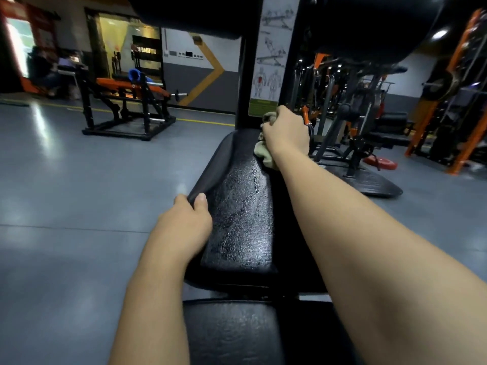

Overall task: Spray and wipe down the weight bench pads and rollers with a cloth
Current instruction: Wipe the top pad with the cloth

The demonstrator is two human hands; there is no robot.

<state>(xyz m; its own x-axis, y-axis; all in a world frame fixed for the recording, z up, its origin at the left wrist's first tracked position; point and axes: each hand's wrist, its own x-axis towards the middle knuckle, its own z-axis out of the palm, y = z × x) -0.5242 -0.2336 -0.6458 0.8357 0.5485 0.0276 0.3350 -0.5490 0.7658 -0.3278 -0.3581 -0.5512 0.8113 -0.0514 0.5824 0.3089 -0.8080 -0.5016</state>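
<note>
A long black bench pad (237, 219) runs away from me, its surface glistening with wet streaks. At the pad's far end my right hand (286, 129) grips a crumpled beige cloth (264, 154) and holds it against the pad. The left edge of the pad is held by my left hand (188, 219), thumb on top and fingers curled over the side. A second black pad (232, 333) lies nearest me. Two black rollers (189, 14) (374, 25) hang overhead on either side of the upright post (246, 75). No spray bottle is in view.
An exercise chart (274, 54) is stuck on the post. An orange-and-black bench machine (126, 101) stands on the grey floor at the left. Racks and machines (369, 114) crowd the right, with a red weight plate (379, 162) on the floor. A person sits at the far left.
</note>
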